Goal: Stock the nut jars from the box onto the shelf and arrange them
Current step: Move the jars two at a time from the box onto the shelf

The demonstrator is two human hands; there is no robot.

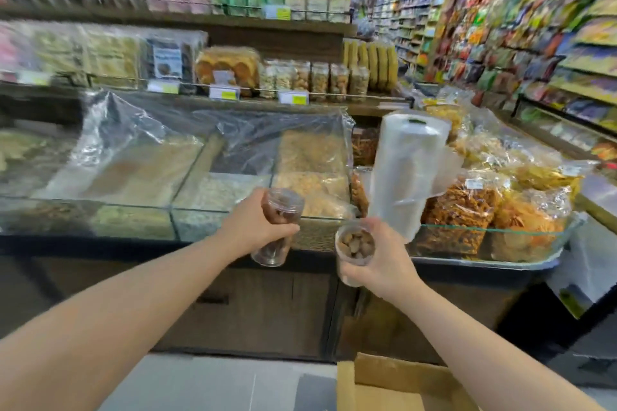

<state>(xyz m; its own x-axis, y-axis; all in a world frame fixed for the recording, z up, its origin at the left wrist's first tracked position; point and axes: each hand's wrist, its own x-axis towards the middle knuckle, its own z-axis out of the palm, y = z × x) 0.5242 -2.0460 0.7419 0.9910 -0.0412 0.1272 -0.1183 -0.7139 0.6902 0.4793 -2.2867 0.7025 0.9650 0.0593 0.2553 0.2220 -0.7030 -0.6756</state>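
I have a nut jar in each hand: my left hand grips one jar tilted, my right hand grips another jar lid toward me. The shelf of jars lies ahead and above; the box sits below.

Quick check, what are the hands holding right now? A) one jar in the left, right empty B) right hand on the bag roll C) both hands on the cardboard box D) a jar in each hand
D: the left hand wraps a dark-nut jar and the right hand holds a second jar, both raised before the glass counter; the box sits below, untouched.
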